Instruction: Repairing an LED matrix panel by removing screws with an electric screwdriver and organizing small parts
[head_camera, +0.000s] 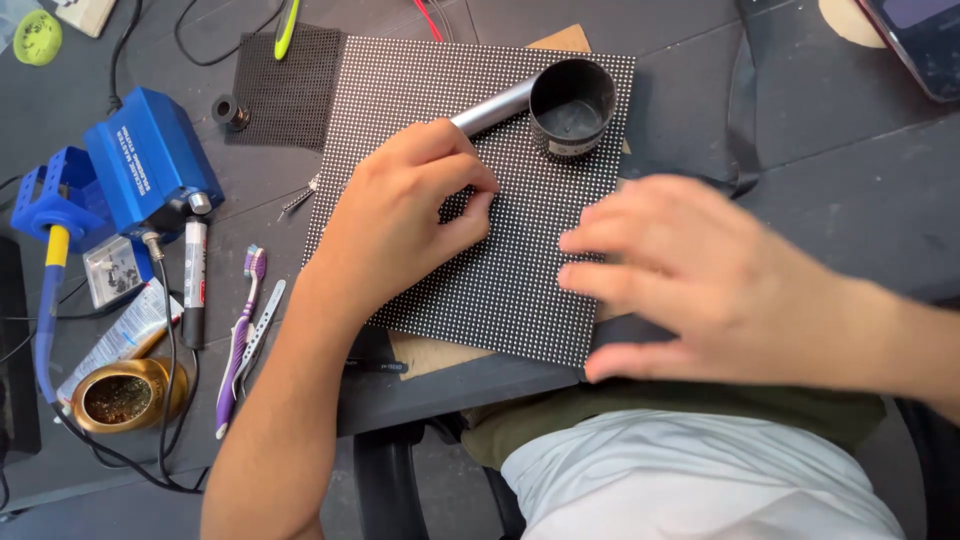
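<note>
- Left hand (405, 215) pinches something tiny on the dotted panel (500, 290); item not visible.
- Right hand (700, 280) spread flat, should pin panel steady.
- Metal tube (545, 100) nearby: avoid bumping.

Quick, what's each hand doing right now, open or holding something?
Left hand: fingers curled, pinching at the dotted panel; anything held is too small to see.
Right hand: open, flat on the panel, holding nothing.

Pretty cluttered dark grey workbench (820, 150) here, lit evenly from above, no harsh shadows. Landmark is the blue soldering station (150, 165) at the left: a brass tip-cleaner pot (125, 393) sits below it, a purple toothbrush (240, 335) to its lower right, and a black chair base (385, 480) under the bench edge.
</note>
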